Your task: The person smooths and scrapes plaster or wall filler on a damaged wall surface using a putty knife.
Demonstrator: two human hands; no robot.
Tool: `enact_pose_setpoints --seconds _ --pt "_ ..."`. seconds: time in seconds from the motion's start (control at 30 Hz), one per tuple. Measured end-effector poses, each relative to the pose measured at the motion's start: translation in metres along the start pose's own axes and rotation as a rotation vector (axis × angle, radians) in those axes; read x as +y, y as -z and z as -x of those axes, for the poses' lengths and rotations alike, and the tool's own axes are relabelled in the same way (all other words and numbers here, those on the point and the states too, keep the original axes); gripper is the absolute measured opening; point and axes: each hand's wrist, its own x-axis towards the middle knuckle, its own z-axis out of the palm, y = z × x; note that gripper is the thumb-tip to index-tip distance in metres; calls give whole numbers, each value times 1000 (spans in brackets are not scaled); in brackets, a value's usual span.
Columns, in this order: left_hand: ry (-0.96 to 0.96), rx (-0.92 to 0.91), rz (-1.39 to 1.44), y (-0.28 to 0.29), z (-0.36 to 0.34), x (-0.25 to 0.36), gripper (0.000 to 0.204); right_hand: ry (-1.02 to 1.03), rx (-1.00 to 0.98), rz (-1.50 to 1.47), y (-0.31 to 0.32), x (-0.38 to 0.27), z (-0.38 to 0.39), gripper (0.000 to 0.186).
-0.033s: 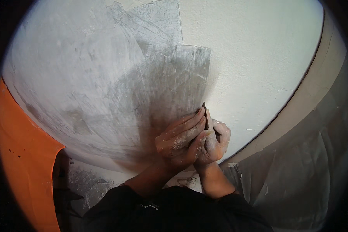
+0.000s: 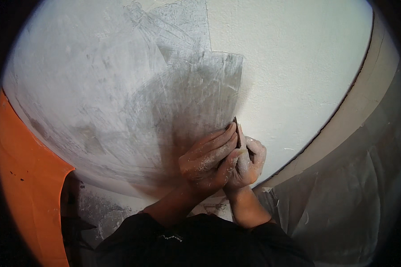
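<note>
A thin, dark, flat scraper blade [image 2: 238, 129] is held on edge between my two hands, its tip against a broad pale wall surface [image 2: 289, 80]. My left hand [image 2: 208, 158] presses its long fingers and thumb along the blade's left side. On the other side my right hand [image 2: 249, 167] grips it, with the lower fingers curled in. White dust coats both hands. Left of the blade the surface is grey and streaked [image 2: 200, 93], with a straight-edged border against the smooth white coat. My fingers hide most of the blade.
An orange sheet [image 2: 31, 178] hangs at the left. Grey plastic sheeting [image 2: 343, 200] covers the lower right, beyond a dark crack-like edge [image 2: 343, 100] of the white surface. Below, a white-spattered area [image 2: 104, 209] shows beside my dark shirt.
The blade has turned very slightly between my fingers. Both hands stay in almost the same place.
</note>
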Motion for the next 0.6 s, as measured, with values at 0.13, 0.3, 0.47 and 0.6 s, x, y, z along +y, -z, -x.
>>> enact_pose_setpoints --seconds 0.13,0.3,0.47,0.6 --pt "-18 62 26 -1 -11 4 21 -32 12 15 0 -10 -14 27" --pt "-87 82 39 0 -28 4 19 -5 33 16 -3 -12 -33 24" --pt "-73 88 38 4 -40 16 19 23 36 9 1 -20 -48 23" --pt "-27 80 -13 3 -43 18 19 19 54 -11 -2 -18 -50 21"
